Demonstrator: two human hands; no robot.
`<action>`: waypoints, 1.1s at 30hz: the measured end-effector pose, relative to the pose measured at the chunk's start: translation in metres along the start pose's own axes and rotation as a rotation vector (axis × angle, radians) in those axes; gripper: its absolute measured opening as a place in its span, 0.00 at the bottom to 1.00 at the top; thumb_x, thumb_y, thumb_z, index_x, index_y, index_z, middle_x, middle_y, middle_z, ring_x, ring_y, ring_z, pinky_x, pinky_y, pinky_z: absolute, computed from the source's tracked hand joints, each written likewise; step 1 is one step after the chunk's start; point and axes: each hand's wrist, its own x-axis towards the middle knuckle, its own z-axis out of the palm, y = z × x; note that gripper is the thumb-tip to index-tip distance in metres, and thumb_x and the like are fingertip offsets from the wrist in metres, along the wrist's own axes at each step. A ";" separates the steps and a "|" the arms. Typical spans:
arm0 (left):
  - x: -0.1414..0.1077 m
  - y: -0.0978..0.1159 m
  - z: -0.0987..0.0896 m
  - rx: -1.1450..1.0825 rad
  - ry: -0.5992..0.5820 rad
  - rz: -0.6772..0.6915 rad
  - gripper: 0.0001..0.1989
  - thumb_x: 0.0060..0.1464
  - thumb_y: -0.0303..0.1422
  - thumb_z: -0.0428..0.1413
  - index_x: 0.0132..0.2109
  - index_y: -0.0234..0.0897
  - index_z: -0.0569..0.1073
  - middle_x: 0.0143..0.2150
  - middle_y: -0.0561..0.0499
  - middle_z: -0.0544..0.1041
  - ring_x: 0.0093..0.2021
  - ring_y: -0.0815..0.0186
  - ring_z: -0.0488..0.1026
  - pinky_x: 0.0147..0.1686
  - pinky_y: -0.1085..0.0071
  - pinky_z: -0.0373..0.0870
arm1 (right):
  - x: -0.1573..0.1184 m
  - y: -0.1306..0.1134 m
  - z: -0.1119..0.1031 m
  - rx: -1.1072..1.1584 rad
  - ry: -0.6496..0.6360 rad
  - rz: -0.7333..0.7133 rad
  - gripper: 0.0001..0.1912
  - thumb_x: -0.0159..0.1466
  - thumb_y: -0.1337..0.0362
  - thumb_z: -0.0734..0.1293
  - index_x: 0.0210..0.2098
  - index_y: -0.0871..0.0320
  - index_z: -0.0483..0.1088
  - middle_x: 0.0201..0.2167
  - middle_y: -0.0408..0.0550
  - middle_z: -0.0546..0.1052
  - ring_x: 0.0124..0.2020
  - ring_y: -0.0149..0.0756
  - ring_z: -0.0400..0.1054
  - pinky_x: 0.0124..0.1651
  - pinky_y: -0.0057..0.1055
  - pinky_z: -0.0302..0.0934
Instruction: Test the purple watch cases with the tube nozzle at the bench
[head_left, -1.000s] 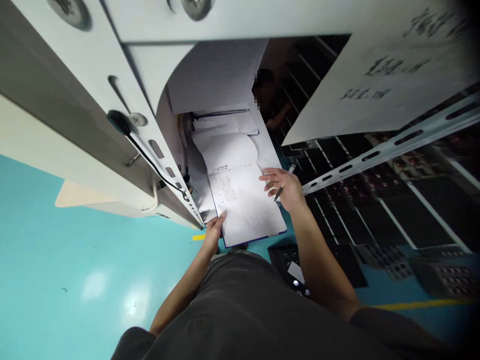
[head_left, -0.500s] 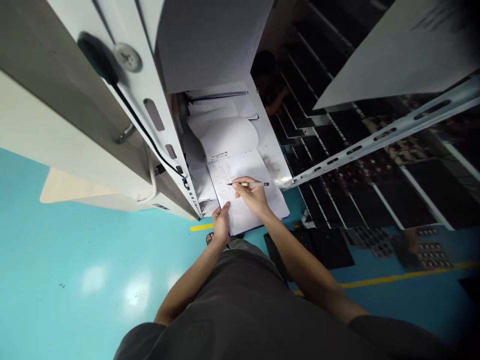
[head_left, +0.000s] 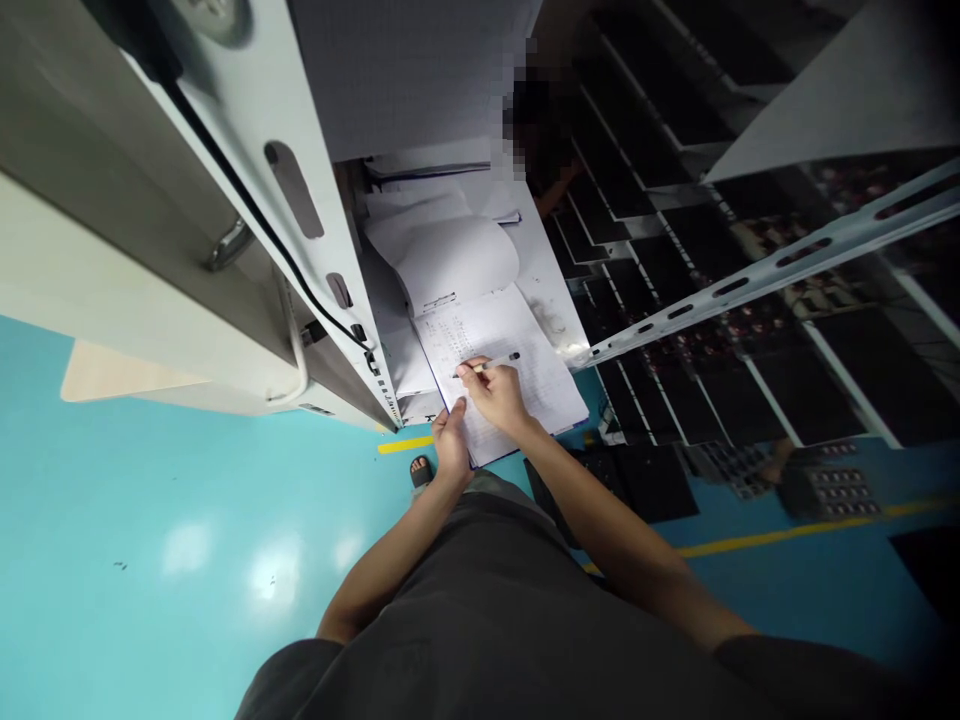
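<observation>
My right hand (head_left: 496, 398) is closed around a pen (head_left: 504, 360), its tip down at the page near rows of handwriting. Under it lies an open clipboard-like folder of paper sheets (head_left: 536, 390), with a blue edge and a metal clasp at the fold. Its upper sheets (head_left: 465, 260) are flipped back and curl upward. My left hand (head_left: 453, 440) grips the folder's lower left edge, thumb on top and fingers hidden beneath. The folder's far part rests on a white shelf (head_left: 551, 290), while the near part sticks out toward my body.
A white slotted post (head_left: 330, 220) with a black cable rises close on the left. Another slotted rail (head_left: 705, 300) crosses on the right, before racks of dark trays (head_left: 795, 385). Another person's arm (head_left: 559, 190) shows between the racks. Yellow tape (head_left: 750, 543) marks the blue floor.
The view has shifted slightly. My right hand and the pen have moved a little left and down the page, and the pen's back end has tipped up. My left hand keeps its hold.
</observation>
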 end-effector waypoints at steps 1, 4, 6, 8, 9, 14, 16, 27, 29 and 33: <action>0.001 -0.001 -0.001 0.001 0.000 -0.003 0.21 0.41 0.41 0.71 0.41 0.33 0.82 0.39 0.45 0.85 0.38 0.59 0.81 0.43 0.66 0.73 | 0.000 0.000 0.000 -0.016 -0.004 -0.005 0.22 0.67 0.45 0.65 0.33 0.57 0.75 0.23 0.49 0.78 0.26 0.39 0.74 0.33 0.32 0.64; 0.003 -0.002 -0.004 0.003 -0.006 -0.013 0.20 0.42 0.41 0.71 0.40 0.33 0.82 0.37 0.47 0.84 0.36 0.61 0.79 0.41 0.67 0.72 | 0.000 -0.001 0.000 -0.049 -0.018 -0.014 0.23 0.68 0.44 0.64 0.32 0.56 0.75 0.24 0.49 0.79 0.26 0.40 0.74 0.33 0.33 0.64; 0.004 -0.003 -0.005 0.005 -0.008 -0.016 0.20 0.42 0.41 0.71 0.40 0.33 0.82 0.36 0.48 0.84 0.34 0.63 0.79 0.40 0.68 0.72 | 0.000 -0.001 0.000 -0.060 -0.027 -0.018 0.23 0.68 0.44 0.63 0.32 0.56 0.75 0.23 0.49 0.78 0.25 0.39 0.74 0.32 0.33 0.63; 0.005 -0.004 -0.007 0.006 -0.006 -0.016 0.19 0.43 0.41 0.71 0.39 0.33 0.82 0.35 0.49 0.83 0.33 0.64 0.78 0.39 0.69 0.71 | 0.000 0.000 0.000 -0.064 -0.037 -0.024 0.22 0.68 0.45 0.63 0.32 0.56 0.75 0.23 0.49 0.78 0.25 0.39 0.73 0.32 0.33 0.63; 0.005 -0.004 -0.007 0.006 -0.004 -0.015 0.19 0.43 0.41 0.71 0.38 0.33 0.82 0.34 0.49 0.83 0.32 0.65 0.77 0.39 0.69 0.71 | 0.000 0.000 0.000 -0.063 -0.041 -0.028 0.22 0.68 0.45 0.63 0.32 0.57 0.76 0.24 0.49 0.79 0.25 0.39 0.73 0.32 0.33 0.63; 0.005 -0.005 -0.006 0.006 -0.001 -0.014 0.19 0.42 0.42 0.71 0.38 0.32 0.82 0.34 0.49 0.83 0.32 0.64 0.77 0.39 0.69 0.71 | 0.001 0.001 0.000 -0.060 -0.050 -0.037 0.21 0.68 0.47 0.64 0.32 0.57 0.76 0.23 0.48 0.78 0.23 0.37 0.71 0.29 0.32 0.61; 0.005 -0.004 -0.005 0.007 -0.002 -0.012 0.19 0.42 0.42 0.72 0.38 0.32 0.81 0.33 0.49 0.82 0.33 0.64 0.78 0.40 0.69 0.71 | 0.001 0.001 -0.001 -0.062 -0.049 -0.041 0.21 0.68 0.46 0.64 0.32 0.57 0.76 0.22 0.47 0.77 0.22 0.35 0.69 0.28 0.31 0.59; 0.004 -0.004 -0.001 0.000 0.007 -0.018 0.19 0.42 0.41 0.71 0.38 0.32 0.81 0.36 0.46 0.84 0.38 0.59 0.81 0.43 0.66 0.73 | 0.001 0.003 -0.003 -0.070 -0.029 -0.033 0.25 0.69 0.43 0.62 0.31 0.56 0.74 0.22 0.48 0.77 0.24 0.37 0.70 0.29 0.32 0.58; 0.003 -0.003 -0.001 -0.004 0.015 -0.017 0.19 0.42 0.40 0.71 0.39 0.32 0.81 0.36 0.46 0.84 0.37 0.59 0.81 0.43 0.66 0.73 | 0.002 0.002 -0.002 -0.071 -0.022 -0.032 0.26 0.70 0.43 0.61 0.30 0.56 0.74 0.22 0.49 0.77 0.24 0.37 0.70 0.29 0.31 0.58; 0.002 -0.002 0.001 -0.003 0.030 -0.026 0.19 0.42 0.40 0.71 0.38 0.32 0.81 0.34 0.47 0.84 0.34 0.61 0.80 0.40 0.67 0.73 | 0.002 -0.001 -0.003 -0.081 -0.015 -0.038 0.25 0.69 0.43 0.62 0.29 0.56 0.73 0.20 0.46 0.74 0.21 0.35 0.66 0.28 0.32 0.55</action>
